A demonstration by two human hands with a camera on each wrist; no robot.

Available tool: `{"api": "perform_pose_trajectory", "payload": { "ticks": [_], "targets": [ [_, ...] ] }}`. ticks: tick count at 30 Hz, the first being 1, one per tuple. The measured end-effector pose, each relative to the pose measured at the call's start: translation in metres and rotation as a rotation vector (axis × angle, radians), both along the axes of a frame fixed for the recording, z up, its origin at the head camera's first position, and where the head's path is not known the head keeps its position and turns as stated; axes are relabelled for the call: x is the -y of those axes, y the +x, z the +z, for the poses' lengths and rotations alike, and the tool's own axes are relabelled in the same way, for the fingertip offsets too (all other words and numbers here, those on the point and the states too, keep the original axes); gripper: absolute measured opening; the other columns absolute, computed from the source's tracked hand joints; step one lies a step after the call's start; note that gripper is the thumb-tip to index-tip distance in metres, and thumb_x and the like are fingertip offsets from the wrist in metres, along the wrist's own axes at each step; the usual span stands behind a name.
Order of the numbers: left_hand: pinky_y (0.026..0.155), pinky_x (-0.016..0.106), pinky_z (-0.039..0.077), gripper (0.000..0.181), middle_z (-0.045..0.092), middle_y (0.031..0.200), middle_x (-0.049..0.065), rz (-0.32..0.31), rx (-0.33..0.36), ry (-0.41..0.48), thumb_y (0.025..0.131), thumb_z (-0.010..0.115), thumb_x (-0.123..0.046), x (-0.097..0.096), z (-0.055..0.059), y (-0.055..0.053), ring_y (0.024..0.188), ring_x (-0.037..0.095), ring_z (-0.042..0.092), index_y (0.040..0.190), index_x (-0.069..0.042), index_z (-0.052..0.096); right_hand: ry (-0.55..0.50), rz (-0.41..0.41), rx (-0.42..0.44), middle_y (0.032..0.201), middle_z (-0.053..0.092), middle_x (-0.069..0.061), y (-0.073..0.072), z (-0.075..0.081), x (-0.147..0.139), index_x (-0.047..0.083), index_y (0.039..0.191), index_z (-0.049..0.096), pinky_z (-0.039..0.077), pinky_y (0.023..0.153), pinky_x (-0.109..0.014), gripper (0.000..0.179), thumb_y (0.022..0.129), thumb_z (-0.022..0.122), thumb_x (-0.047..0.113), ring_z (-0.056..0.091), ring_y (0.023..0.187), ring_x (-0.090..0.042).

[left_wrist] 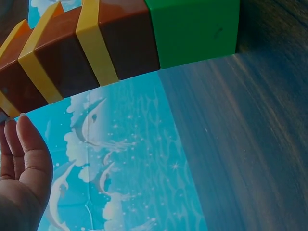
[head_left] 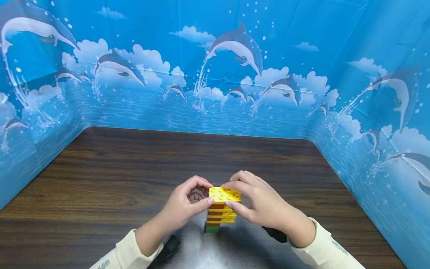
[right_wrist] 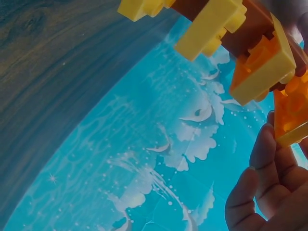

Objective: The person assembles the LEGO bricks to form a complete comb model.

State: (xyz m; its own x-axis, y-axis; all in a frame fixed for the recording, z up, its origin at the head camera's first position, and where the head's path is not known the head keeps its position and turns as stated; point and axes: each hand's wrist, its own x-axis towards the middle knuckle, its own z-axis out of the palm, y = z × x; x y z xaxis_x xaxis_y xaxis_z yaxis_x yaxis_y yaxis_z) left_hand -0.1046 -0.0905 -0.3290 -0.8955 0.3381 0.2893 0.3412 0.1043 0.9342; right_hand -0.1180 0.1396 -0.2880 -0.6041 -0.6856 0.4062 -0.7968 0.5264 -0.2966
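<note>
A tower of toy building bricks stands upright in front of me in the head view. At its foot is a green brick (head_left: pixel 212 229); above it brown bricks (left_wrist: pixel 127 41) alternate with thin yellow plates (right_wrist: pixel 209 29) that jut out to the right. A studded yellow plate (head_left: pixel 220 194) forms the top. My left hand (head_left: pixel 183 201) holds that plate's left end, thumb at the front corner and fingertips at the back corner. With thumb in front and fingers behind, my right hand (head_left: pixel 260 198) pinches its right part. The plate's underside shows in the right wrist view.
The dark wood-grain table (head_left: pixel 134 164) spreads around the tower, with a bright glare near the front. A blue dolphin-print curtain (head_left: pixel 151 108) encloses its back and both sides. Black straps (head_left: pixel 171 243) sit by the wrists, next to the cream sleeves (head_left: pixel 129 250).
</note>
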Motion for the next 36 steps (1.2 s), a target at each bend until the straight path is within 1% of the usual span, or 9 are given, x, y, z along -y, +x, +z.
{"api": "perform_pose_trajectory", "payload": {
  "ticks": [7,12,16,21,24,28,33,36],
  "targets": [
    [0.078,0.027,0.051,0.024,0.058,0.106,0.011,0.011,0.005,-0.008,0.088,0.066,-0.009,-0.0026,0.0001,-0.0013,0.093,0.023,0.054,0.109,-0.001,0.059,-0.009,0.003,0.000,0.103,0.055,0.007,-0.0008,-0.0016,-0.0017,0.014,0.115,0.068,0.049,0.077,-0.030,0.033,0.084,0.075,0.025,0.051,0.091,-0.007],
    [0.078,0.027,0.051,0.024,0.057,0.106,0.012,0.004,0.013,-0.010,0.088,0.066,-0.009,-0.0032,0.0012,-0.0027,0.092,0.022,0.055,0.109,0.000,0.059,-0.013,0.001,0.012,0.103,0.056,0.006,-0.0013,-0.0032,-0.0025,0.014,0.116,0.068,0.049,0.077,-0.031,0.032,0.086,0.073,0.025,0.051,0.091,-0.008],
    [0.079,0.027,0.052,0.025,0.057,0.107,0.013,-0.003,0.037,-0.005,0.089,0.065,-0.009,-0.0023,0.0020,-0.0030,0.093,0.021,0.055,0.110,0.001,0.058,-0.028,0.005,0.014,0.103,0.056,0.006,-0.0018,-0.0047,-0.0019,0.013,0.116,0.068,0.049,0.076,-0.030,0.032,0.086,0.073,0.024,0.051,0.091,-0.009],
    [0.077,0.025,0.051,0.026,0.056,0.107,0.013,0.004,0.079,0.000,0.089,0.066,-0.010,-0.0015,0.0022,-0.0019,0.093,0.022,0.054,0.111,0.002,0.058,-0.030,0.008,0.017,0.104,0.056,0.006,-0.0025,-0.0064,-0.0010,0.014,0.116,0.067,0.049,0.076,-0.029,0.032,0.086,0.073,0.025,0.051,0.091,-0.008],
    [0.076,0.025,0.051,0.026,0.056,0.105,0.013,-0.003,0.087,0.005,0.089,0.066,-0.010,-0.0018,0.0021,-0.0009,0.093,0.022,0.053,0.111,0.002,0.057,-0.029,0.005,0.018,0.104,0.056,0.006,-0.0023,-0.0068,-0.0013,0.014,0.115,0.068,0.049,0.076,-0.028,0.033,0.085,0.074,0.025,0.051,0.091,-0.008],
    [0.076,0.026,0.051,0.025,0.056,0.104,0.012,-0.002,0.071,-0.006,0.090,0.066,-0.011,-0.0025,0.0020,0.0006,0.093,0.020,0.054,0.110,0.001,0.057,-0.013,0.001,0.002,0.103,0.056,0.007,-0.0021,-0.0061,-0.0014,0.014,0.114,0.068,0.049,0.076,-0.028,0.033,0.084,0.075,0.025,0.052,0.090,-0.008],
    [0.076,0.026,0.050,0.024,0.056,0.103,0.009,0.032,0.020,-0.042,0.089,0.067,-0.013,-0.0020,0.0014,0.0031,0.093,0.022,0.053,0.109,-0.002,0.060,0.018,-0.006,0.010,0.103,0.057,0.007,-0.0010,-0.0033,-0.0001,0.015,0.114,0.068,0.050,0.077,-0.029,0.033,0.084,0.074,0.025,0.052,0.090,-0.008],
    [0.075,0.026,0.051,0.023,0.056,0.103,0.008,0.040,-0.003,-0.053,0.089,0.068,-0.013,-0.0008,0.0020,0.0040,0.094,0.023,0.052,0.109,-0.004,0.062,0.031,-0.012,0.013,0.103,0.057,0.008,0.0003,-0.0015,0.0009,0.016,0.114,0.067,0.050,0.080,-0.031,0.033,0.083,0.073,0.026,0.052,0.092,-0.007]
  ]
}}
